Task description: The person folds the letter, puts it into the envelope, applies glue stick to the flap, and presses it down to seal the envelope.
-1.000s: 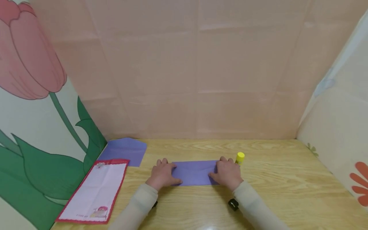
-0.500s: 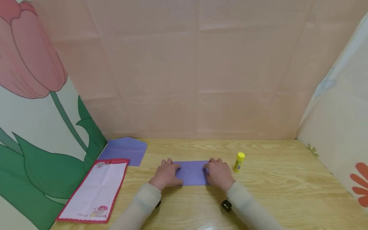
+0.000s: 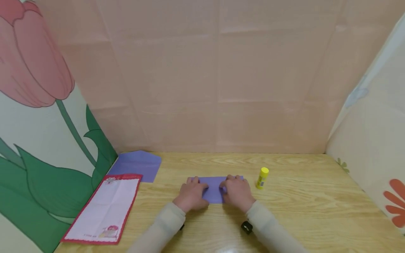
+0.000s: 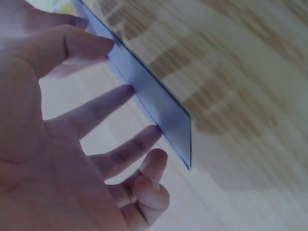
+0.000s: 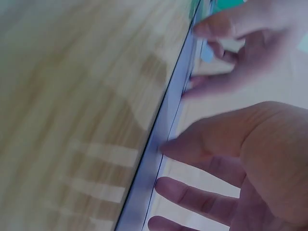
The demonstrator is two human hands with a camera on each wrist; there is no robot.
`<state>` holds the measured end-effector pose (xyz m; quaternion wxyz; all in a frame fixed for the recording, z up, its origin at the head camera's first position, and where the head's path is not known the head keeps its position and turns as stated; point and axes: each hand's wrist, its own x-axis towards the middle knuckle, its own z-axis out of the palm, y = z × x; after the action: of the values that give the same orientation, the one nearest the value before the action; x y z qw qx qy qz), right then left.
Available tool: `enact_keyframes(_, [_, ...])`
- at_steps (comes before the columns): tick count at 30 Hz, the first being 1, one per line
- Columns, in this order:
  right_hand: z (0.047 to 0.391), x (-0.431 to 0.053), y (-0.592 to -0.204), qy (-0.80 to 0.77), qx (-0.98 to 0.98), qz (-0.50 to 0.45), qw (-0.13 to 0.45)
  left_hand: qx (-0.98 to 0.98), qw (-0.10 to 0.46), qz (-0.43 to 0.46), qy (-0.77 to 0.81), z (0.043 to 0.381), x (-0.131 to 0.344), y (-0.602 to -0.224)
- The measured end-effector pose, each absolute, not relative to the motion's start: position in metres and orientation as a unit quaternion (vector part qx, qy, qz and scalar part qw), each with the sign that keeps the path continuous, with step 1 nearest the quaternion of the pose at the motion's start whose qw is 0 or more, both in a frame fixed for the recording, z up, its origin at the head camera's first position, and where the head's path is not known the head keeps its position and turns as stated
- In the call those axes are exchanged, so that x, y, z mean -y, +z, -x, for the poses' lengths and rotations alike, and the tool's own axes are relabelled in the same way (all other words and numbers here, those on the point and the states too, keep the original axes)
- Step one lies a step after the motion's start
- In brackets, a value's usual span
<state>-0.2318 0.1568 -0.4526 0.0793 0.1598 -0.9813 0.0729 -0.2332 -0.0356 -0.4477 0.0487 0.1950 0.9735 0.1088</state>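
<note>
A purple envelope [image 3: 215, 194] lies flat on the wooden table in front of me, its long side running left to right. My left hand [image 3: 191, 194] rests on its left half, and my right hand [image 3: 236, 192] on its right half, thumbs facing each other across a small gap. In the left wrist view, the thumb and fingertips touch the face of the envelope [image 4: 161, 103], with the little finger bent inward. The right wrist view has my right thumb and fingertips against the envelope [image 5: 144, 178], while the left hand [image 5: 255, 53] touches it farther along.
A yellow glue stick [image 3: 262, 178] stands upright right of my hands. At the back left lies another purple envelope [image 3: 139, 163], partly covered by a red-bordered sheet of letter paper [image 3: 102, 209]. Decorated sheets wall the table [image 3: 316, 203] at the back and both sides.
Both hands have slid inward along the envelope, the left one rightward and the right one leftward, narrowing the gap between them. The glue stick now shows fully beside the right hand.
</note>
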Motion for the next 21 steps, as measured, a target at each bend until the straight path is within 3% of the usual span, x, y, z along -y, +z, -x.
enact_keyframes(21, [0.234,-0.197,-0.453,0.07,0.991,-0.092,0.07,-0.983,0.049,-0.127,0.125,0.242,0.074,-0.444])
